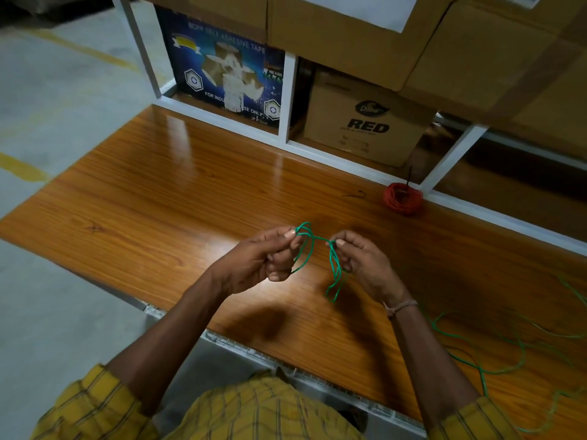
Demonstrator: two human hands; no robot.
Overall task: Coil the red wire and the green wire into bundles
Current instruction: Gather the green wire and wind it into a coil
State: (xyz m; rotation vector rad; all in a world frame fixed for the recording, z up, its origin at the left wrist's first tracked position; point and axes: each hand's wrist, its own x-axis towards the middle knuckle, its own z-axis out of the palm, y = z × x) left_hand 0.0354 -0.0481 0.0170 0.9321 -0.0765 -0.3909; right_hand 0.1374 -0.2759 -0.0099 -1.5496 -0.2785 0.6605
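The green wire (334, 265) is held above the middle of the wooden table (165, 198). My left hand (260, 262) pinches a small loop of it at the top left. My right hand (362, 265) pinches the wire a short way to the right, with a few strands hanging below the fingers. The rest of the green wire trails loose over the table's right side, toward the front edge. The red wire (403, 198) lies coiled in a round bundle at the back right of the table, apart from both hands.
A small dark bent piece of wire (354, 194) lies left of the red bundle. A white shelf frame (287, 100) behind the table holds a tape carton (222, 65) and cardboard boxes (365, 122). Concrete floor with yellow lines lies to the left.
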